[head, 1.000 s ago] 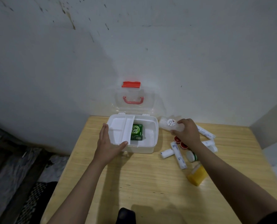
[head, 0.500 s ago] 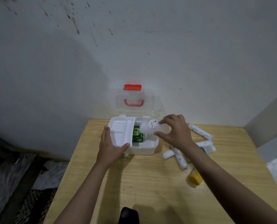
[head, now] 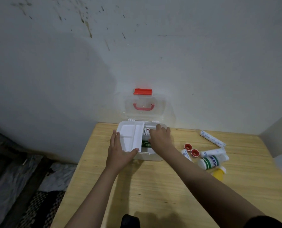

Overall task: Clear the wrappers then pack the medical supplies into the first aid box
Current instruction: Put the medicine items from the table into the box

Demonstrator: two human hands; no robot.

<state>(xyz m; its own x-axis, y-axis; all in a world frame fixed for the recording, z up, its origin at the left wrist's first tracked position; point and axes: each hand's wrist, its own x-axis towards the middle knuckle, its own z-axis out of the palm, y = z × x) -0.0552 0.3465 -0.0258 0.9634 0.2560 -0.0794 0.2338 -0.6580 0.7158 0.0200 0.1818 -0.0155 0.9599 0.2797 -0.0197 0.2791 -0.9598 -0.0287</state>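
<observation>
Left hand [head: 120,153] spread on tray [head: 130,137] of open box [head: 151,156]; right hand [head: 160,139] beside it, reaching inside, fingers over white bottle [head: 146,131], grip impossible to tell; right of that hand, rolls [head: 212,139], red caps [head: 191,149], jar [head: 209,162] loose on table [head: 153,186].

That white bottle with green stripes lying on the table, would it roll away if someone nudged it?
Probably. The green-striped bottle lies on its side and looks round, so it could roll on the smooth wooden table. The yellow bottle and a white roll sit close by and might stop it.
</observation>
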